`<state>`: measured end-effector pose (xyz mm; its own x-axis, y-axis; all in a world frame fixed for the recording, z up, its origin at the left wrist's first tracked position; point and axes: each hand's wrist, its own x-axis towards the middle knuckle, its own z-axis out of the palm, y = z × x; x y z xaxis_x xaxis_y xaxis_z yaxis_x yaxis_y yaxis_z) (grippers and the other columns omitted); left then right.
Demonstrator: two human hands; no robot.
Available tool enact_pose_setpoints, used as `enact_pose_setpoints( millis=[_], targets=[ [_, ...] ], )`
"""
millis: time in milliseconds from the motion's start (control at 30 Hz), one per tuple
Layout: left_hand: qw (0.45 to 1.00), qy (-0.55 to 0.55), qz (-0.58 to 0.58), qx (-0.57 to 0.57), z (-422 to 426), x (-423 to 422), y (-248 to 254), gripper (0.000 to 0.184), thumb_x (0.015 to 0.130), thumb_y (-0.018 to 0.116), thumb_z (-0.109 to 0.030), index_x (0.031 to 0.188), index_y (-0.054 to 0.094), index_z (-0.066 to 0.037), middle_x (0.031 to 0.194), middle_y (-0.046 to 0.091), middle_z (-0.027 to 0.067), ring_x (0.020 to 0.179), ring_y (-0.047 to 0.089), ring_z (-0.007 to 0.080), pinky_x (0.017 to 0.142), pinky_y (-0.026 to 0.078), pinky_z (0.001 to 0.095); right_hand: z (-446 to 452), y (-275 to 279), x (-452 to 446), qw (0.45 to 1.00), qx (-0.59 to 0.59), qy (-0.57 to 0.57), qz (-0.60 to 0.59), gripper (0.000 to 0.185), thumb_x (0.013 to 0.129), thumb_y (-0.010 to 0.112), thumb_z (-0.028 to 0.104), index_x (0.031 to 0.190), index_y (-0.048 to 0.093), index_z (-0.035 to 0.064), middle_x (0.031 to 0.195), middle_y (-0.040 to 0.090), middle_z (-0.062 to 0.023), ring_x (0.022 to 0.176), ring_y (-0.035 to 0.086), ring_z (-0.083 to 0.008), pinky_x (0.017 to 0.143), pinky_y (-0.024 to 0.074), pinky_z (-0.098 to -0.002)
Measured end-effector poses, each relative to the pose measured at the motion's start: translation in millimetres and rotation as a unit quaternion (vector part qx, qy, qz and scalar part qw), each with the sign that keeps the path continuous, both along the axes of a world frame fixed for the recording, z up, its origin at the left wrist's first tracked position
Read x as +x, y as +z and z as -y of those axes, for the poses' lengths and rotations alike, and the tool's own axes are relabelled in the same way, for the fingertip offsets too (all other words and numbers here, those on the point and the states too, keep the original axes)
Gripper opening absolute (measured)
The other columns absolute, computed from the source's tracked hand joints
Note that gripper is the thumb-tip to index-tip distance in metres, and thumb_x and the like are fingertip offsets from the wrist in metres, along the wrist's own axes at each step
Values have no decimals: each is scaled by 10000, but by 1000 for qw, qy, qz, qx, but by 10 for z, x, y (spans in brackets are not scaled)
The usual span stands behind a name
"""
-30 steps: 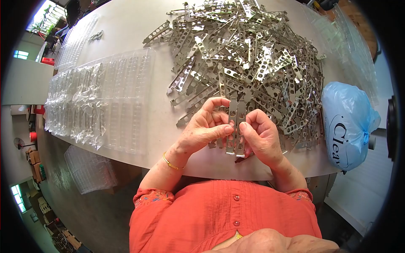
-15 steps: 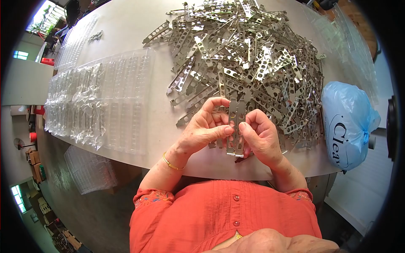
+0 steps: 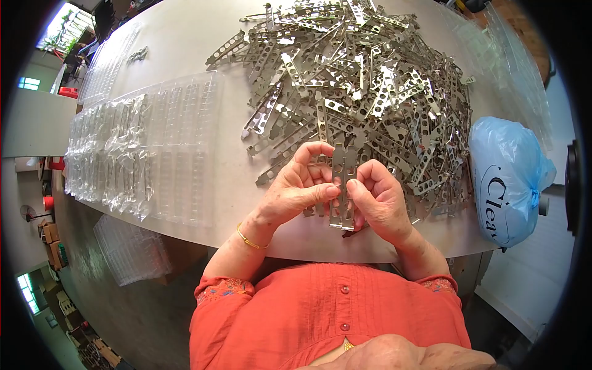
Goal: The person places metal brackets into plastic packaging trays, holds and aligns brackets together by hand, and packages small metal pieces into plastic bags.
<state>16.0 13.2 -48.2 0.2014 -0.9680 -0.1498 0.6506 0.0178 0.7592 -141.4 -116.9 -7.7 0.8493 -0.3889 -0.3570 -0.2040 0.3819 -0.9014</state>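
Between my two hands, over the table's near edge, are thin metal brackets with punched holes, held upright side by side; I cannot tell whether there are one or two. My left hand pinches the left edge with thumb and fingers. From the other side, my right hand grips the right edge, its thumb on the front face and the other fingers curled. Just beyond my hands lies a big heap of similar loose metal brackets, tangled in many directions.
Left on the table is a clear plastic tray with wrapped strips in several slots. Another clear tray lies behind it, with a few small metal pieces. A blue plastic bag stands at right. More clear trays sit below the table edge.
The hands and the held brackets keep almost the same pose. The whole view has shifted very slightly.
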Motion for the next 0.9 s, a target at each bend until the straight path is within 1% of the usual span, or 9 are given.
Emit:
enact_pose_setpoints(
  millis=[433,533,600,633,700,733,800,833,900],
  targets=[
    [1000,-1,-22,2,-3,16,27,545,913,707,-54,1351,383,-64,975,655,63,804,665,126,624,547,249,14,11,-8,1000,-19,-8,3,112,1000,568,118,970,473,69,728,589,-6,488,526,-35,405,437,-191],
    [999,11,-29,13,-9,17,-34,437,911,709,-46,1268,457,-37,967,661,63,795,661,127,642,548,254,29,18,-20,999,-18,-24,19,111,1003,569,130,976,479,69,729,598,-9,495,534,-38,407,437,-191],
    [997,30,-78,-5,-6,13,-49,308,903,717,-38,1139,519,-35,985,680,93,798,660,128,657,549,254,31,10,-26,999,-12,-30,30,113,1004,568,130,976,478,68,732,603,-12,498,538,-40,409,438,-192],
    [997,30,-77,-6,-9,19,-48,308,903,717,-38,1139,519,-35,985,680,93,798,660,128,657,549,254,32,3,-28,998,-6,-36,42,115,1005,568,131,976,476,67,736,607,-14,501,542,-41,411,440,-192],
    [995,18,-94,-20,-21,36,-44,236,890,737,-74,1026,545,-55,993,684,159,770,669,179,659,562,276,35,-17,-34,998,0,-38,50,117,1007,567,132,978,476,65,741,611,-18,499,543,-44,413,442,-193],
    [995,19,-94,-20,-25,43,-25,236,890,737,-74,1026,545,-55,993,684,159,770,669,179,659,562,276,36,-21,-34,997,6,-41,58,118,1009,566,133,980,475,62,747,615,-21,498,544,-46,415,443,-194],
    [994,13,-104,-5,-30,53,28,223,888,738,-44,949,525,-66,1010,702,150,705,648,115,593,538,245,41,-13,-33,997,10,-42,57,118,1010,564,133,983,475,60,750,616,-23,496,545,-50,416,445,-196],
    [994,13,-104,-5,-34,54,11,223,888,738,-44,949,525,-66,1010,702,150,705,648,115,593,538,245,42,-9,-32,997,15,-43,56,117,1011,561,133,985,475,59,753,617,-25,495,547,-53,418,447,-198],
    [997,12,-69,11,-42,58,-38,227,885,743,-48,918,519,-64,947,705,125,599,618,106,517,510,229,41,3,-31,997,15,-43,55,119,1011,562,135,986,474,58,754,616,-26,494,546,-56,419,450,-200]
  ],
)
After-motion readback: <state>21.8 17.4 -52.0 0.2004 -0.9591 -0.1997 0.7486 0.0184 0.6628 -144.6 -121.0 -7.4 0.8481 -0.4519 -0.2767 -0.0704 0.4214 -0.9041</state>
